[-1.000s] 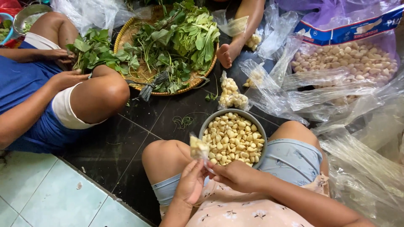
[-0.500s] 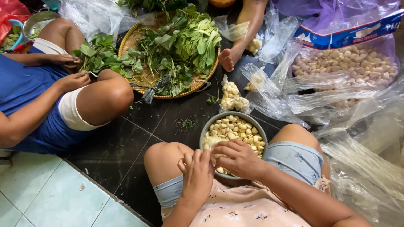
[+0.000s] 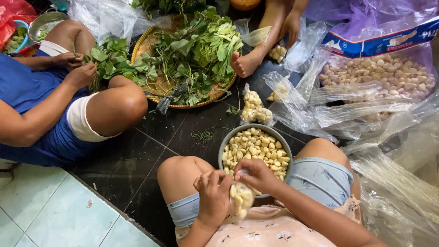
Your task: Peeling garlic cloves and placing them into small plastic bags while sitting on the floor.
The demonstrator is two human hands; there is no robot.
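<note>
I sit on the floor with a grey metal bowl (image 3: 228, 139) of peeled garlic cloves between my knees. My left hand (image 3: 212, 194) and my right hand (image 3: 256, 176) both grip a small clear plastic bag of garlic cloves (image 3: 241, 200), held over my lap just in front of the bowl. The right hand pinches the bag's top; the left hand closes around its side.
A filled small bag of garlic (image 3: 252, 107) lies beyond the bowl. A large open sack of garlic (image 3: 388, 77) and loose plastic bags (image 3: 393, 192) fill the right. A woven tray of green leaves (image 3: 192, 50) is ahead. A person in blue (image 3: 41, 105) sits at left; another person's foot (image 3: 244, 64) rests by the tray.
My hands have come down from above the bowl's rim toward my lap, and both now close around the small bag of garlic.
</note>
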